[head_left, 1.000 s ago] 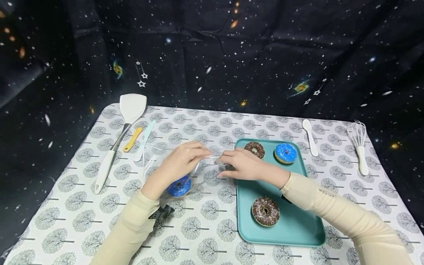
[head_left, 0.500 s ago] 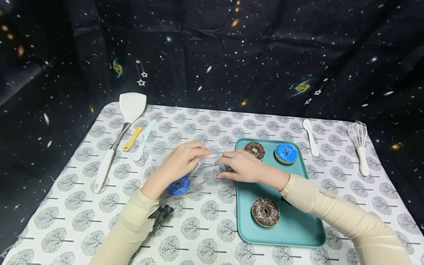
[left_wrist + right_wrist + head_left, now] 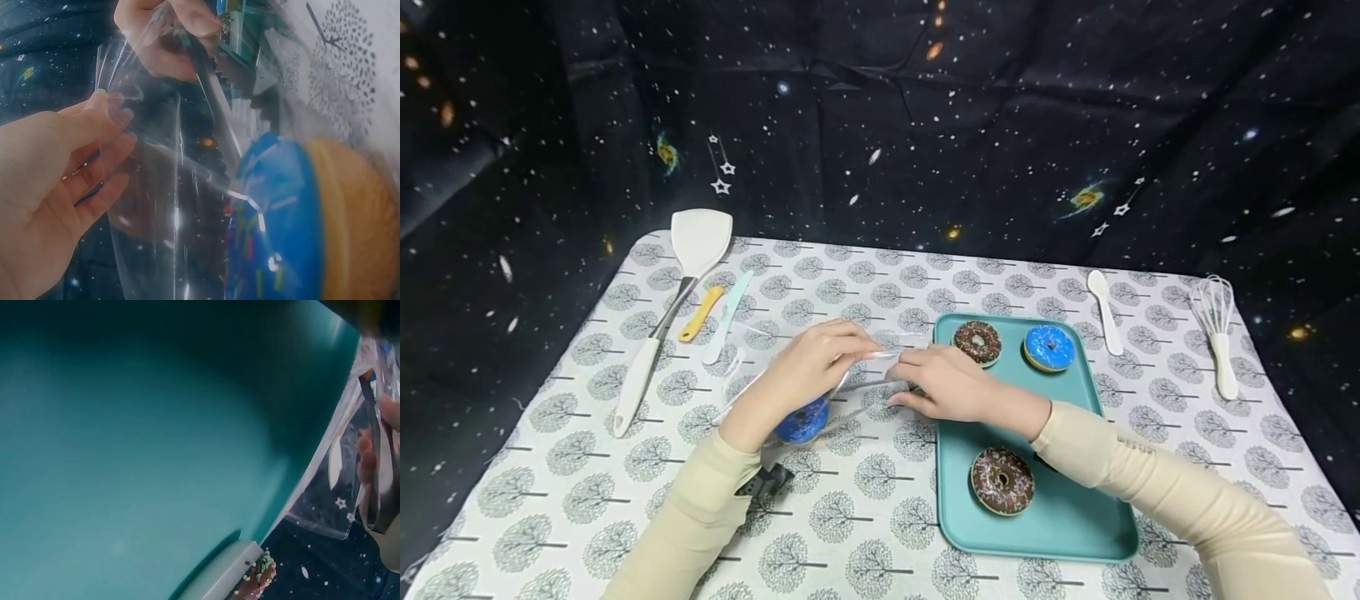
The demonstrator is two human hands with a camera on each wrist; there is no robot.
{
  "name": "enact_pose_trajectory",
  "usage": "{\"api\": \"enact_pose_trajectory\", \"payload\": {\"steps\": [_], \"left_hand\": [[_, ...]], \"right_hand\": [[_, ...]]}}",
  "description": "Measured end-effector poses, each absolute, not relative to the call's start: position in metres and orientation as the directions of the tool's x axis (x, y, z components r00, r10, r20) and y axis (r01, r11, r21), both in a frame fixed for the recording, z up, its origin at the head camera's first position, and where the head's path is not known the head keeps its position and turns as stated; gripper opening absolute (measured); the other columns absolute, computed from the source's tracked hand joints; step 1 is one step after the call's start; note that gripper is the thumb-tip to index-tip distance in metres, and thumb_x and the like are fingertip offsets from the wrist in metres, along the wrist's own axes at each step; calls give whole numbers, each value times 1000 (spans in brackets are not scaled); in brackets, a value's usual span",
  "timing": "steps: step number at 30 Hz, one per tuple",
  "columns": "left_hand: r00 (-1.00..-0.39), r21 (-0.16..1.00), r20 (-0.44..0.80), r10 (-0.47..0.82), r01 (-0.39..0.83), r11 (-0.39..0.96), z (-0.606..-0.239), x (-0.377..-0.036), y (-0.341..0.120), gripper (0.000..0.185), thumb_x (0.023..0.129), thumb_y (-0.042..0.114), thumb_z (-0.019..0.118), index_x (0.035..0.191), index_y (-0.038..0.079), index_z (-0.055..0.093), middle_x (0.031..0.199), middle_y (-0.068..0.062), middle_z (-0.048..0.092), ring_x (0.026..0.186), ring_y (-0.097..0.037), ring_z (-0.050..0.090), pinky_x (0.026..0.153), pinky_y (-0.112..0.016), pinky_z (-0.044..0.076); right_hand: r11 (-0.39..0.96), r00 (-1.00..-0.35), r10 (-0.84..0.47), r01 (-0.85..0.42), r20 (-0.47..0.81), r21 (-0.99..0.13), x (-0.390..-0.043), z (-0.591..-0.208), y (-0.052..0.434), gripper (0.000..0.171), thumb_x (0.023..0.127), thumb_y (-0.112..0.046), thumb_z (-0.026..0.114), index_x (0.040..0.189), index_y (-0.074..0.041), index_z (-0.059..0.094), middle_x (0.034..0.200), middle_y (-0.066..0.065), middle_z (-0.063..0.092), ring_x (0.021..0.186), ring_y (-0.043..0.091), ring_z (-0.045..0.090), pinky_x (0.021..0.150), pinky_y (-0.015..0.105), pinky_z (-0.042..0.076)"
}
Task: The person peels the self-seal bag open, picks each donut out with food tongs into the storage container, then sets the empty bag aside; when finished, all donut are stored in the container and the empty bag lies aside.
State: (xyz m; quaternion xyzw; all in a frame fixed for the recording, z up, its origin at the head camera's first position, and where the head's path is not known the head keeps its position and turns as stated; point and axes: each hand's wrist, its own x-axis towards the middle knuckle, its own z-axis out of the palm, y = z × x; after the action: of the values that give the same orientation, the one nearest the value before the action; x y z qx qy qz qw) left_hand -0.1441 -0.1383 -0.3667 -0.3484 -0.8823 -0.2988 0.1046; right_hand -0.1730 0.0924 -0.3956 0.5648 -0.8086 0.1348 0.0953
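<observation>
A clear plastic bag (image 3: 850,387) lies at the table's middle with a blue-iced doughnut (image 3: 803,421) inside it; the left wrist view shows that doughnut (image 3: 300,225) close up behind the film (image 3: 169,187). My left hand (image 3: 820,358) pinches the bag's top edge. My right hand (image 3: 936,379) pinches the same edge from the right, over the left rim of the teal tray (image 3: 1060,517). In the right wrist view I see the tray (image 3: 125,437) and the bag's film (image 3: 350,487) held by fingertips (image 3: 369,456).
On the tray lie two chocolate sprinkled doughnuts (image 3: 977,342) (image 3: 1002,480) and a blue one (image 3: 1048,347). A white spatula (image 3: 666,304), a yellow tool (image 3: 702,313) and a pale scraper (image 3: 727,317) lie at the left. A white spoon (image 3: 1105,310) and a whisk (image 3: 1216,333) lie at the right.
My right hand has slid slightly down and left along the bag's edge. The left hand and the bagged doughnut have barely moved.
</observation>
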Motion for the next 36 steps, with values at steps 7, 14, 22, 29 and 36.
{"api": "enact_pose_trajectory", "payload": {"steps": [7,14,22,29,36], "left_hand": [[-743,452,382,549,669,590,-366,-144,-136,22,90,6,59,108,13,70,104,2,67,102,-16,61,94,-32,49],[-777,477,333,535,628,615,-364,-143,-136,23,89,6,61,108,14,70,106,2,66,103,-16,60,94,-34,49],[-766,458,316,559,639,618,-369,-144,-136,23,87,7,63,108,14,70,106,2,67,101,-15,61,94,-33,49],[-765,465,303,569,639,612,-372,-146,-138,22,88,9,62,108,15,70,106,1,67,101,-16,61,94,-34,49],[-784,487,263,562,611,624,-369,-146,-141,24,88,9,62,109,16,70,108,0,67,105,-19,60,97,-39,47]], "right_hand": [[319,-329,-873,-943,361,-88,-169,-397,95,24,85,-33,66,97,-13,66,82,-5,64,67,7,56,61,23,48],[381,-379,-850,-922,365,-71,-170,-395,105,27,85,-38,64,96,-13,66,80,-6,63,67,7,57,59,23,48],[400,-393,-838,-914,378,-61,-166,-399,118,28,81,-36,70,99,-14,66,83,-7,64,69,7,58,60,22,47],[418,-399,-833,-908,382,-38,-162,-396,137,28,82,-35,68,100,-14,66,85,-6,65,66,6,55,59,22,46],[478,-440,-802,-879,403,-9,-157,-388,167,30,81,-37,69,100,-15,66,83,-6,64,64,5,54,60,26,49]]}}
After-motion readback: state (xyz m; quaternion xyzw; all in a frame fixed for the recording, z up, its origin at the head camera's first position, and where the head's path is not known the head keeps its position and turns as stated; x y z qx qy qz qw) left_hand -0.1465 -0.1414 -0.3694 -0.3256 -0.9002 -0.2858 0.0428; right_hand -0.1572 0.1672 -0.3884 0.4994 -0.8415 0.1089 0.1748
